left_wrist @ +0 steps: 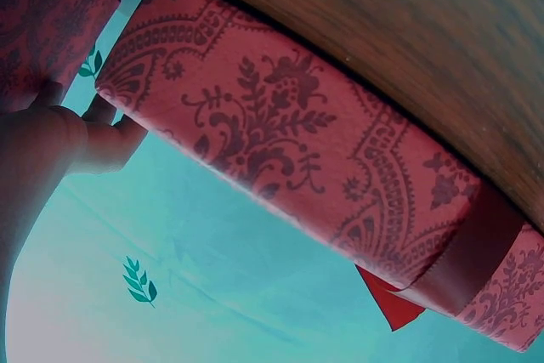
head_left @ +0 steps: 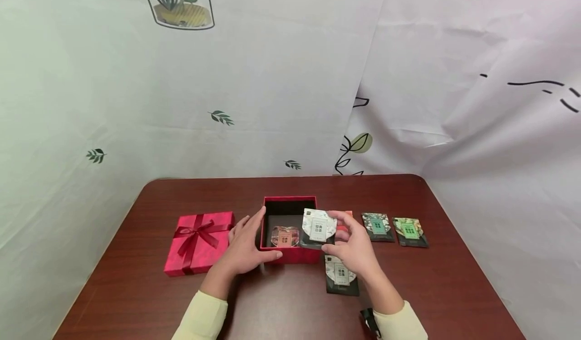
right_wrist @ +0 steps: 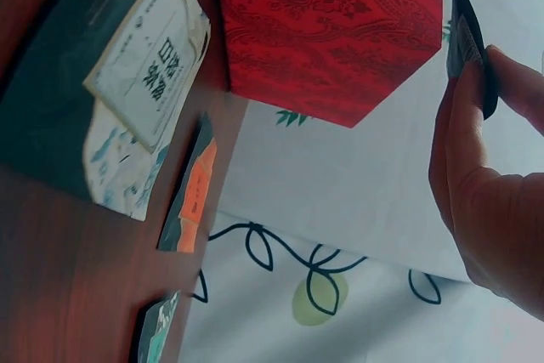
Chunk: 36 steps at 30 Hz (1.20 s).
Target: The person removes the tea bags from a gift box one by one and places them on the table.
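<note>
My right hand (head_left: 353, 244) pinches a white and dark tea sachet (head_left: 317, 226) by its right edge, thumb on the near side. The sachet hangs over the right part of an open red box (head_left: 290, 256), and in the right wrist view it appears edge-on (right_wrist: 467, 48). Inside the box lies a reddish-brown sachet (head_left: 285, 237). At the box's left side rests my left hand (head_left: 245, 246), fingers extended along the wall and thumb at the front rim. In the left wrist view that hand (left_wrist: 85, 138) shows at the left, its fingertips by the red wall.
A red patterned lid (head_left: 199, 241) with a ribbon bow lies left of the box. Another white and dark sachet (head_left: 341, 275) lies in front of the box's right corner. Beyond my right hand are an orange sachet (head_left: 345, 220), a teal one (head_left: 378, 227) and a green one (head_left: 410, 231).
</note>
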Motion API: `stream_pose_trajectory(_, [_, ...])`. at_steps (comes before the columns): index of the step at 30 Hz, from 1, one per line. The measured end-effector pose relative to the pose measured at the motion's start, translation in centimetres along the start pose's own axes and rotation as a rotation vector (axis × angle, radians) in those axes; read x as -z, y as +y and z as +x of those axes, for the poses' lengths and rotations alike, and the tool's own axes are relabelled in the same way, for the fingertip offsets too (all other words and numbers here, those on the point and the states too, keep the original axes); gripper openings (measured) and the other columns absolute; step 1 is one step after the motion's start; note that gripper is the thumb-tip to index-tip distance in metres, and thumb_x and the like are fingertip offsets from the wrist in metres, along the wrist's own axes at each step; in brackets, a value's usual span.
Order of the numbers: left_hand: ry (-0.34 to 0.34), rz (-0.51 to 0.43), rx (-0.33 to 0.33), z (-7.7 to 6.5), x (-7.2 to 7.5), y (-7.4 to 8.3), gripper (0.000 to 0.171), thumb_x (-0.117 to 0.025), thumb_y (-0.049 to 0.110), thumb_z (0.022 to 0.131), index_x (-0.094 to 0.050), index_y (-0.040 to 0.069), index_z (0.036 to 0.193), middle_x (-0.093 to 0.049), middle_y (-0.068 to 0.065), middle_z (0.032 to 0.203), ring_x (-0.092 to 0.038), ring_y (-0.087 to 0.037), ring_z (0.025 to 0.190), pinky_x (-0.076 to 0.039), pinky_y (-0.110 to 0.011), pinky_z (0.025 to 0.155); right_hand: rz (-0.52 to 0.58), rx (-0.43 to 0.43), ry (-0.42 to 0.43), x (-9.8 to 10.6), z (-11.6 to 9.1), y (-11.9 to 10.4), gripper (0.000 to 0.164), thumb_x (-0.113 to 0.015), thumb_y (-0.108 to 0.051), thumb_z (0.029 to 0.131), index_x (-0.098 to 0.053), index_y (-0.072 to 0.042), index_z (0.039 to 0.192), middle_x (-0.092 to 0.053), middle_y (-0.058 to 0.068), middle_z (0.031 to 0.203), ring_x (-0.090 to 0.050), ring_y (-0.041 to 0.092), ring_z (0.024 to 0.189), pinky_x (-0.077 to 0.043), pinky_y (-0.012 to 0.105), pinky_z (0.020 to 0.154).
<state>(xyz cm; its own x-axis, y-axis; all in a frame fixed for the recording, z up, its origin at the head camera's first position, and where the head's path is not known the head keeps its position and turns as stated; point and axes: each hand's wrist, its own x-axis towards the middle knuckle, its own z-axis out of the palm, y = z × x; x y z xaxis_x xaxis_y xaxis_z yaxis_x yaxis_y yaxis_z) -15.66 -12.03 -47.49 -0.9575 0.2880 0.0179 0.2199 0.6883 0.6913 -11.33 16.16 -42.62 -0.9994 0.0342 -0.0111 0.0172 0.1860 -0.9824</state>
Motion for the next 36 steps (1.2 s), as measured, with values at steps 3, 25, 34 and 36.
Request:
stream_pose_trajectory(3, [0.001, 0.003, 0.001, 0.0, 0.0, 0.0, 0.121, -0.088, 0.055, 0.064, -0.022, 0.026, 0.161, -0.037, -0.002, 0.156, -0.017, -0.036, 0.144, -0.009, -0.067, 0.107, 0.007, -0.016, 0.004, 0.3, -0.1, 0.2, 0.076, -0.081, 0.018, 0.07, -0.059, -0.012, 0.135, -0.054, 0.015, 0.119, -0.066, 0.027, 0.091, -0.058, 0.035, 0.073])
stream_pose_trajectory(25, [-0.003, 0.023, 0.009, 0.1, -0.1, 0.0, 0.122, -0.088, 0.055, 0.064, -0.017, 0.035, 0.161, -0.035, -0.001, 0.157, -0.016, -0.035, 0.144, -0.01, -0.067, 0.107, -0.026, -0.081, 0.032, 3.3, -1.7, 2.2, 0.075, -0.081, 0.016, 0.072, -0.055, -0.01, 0.137, -0.056, 0.018, 0.115, -0.064, 0.029, 0.091, -0.056, 0.031, 0.069])
stream_pose_trajectory(34, [-0.007, 0.02, 0.008, 0.1, 0.0, 0.0, 0.122, -0.088, 0.056, 0.064, -0.018, 0.032, 0.161, -0.035, -0.001, 0.157, -0.016, -0.035, 0.144, -0.009, -0.068, 0.107, 0.009, -0.093, 0.048, 4.5, -2.4, 3.0, 0.075, -0.079, 0.02, 0.069, -0.055, -0.006, 0.136, -0.057, 0.02, 0.113, -0.066, 0.027, 0.089, -0.056, 0.033, 0.066])
stream_pose_trajectory(36, [-0.004, 0.018, 0.005, 0.1, 0.0, 0.0, 0.122, -0.088, 0.056, 0.064, -0.019, 0.03, 0.161, -0.035, -0.002, 0.157, -0.016, -0.035, 0.144, -0.009, -0.068, 0.107, 0.01, -0.103, 0.055, 4.8, -2.7, 3.1, 0.075, -0.078, 0.02, 0.069, -0.055, -0.006, 0.136, -0.057, 0.02, 0.113, -0.066, 0.027, 0.089, -0.056, 0.033, 0.066])
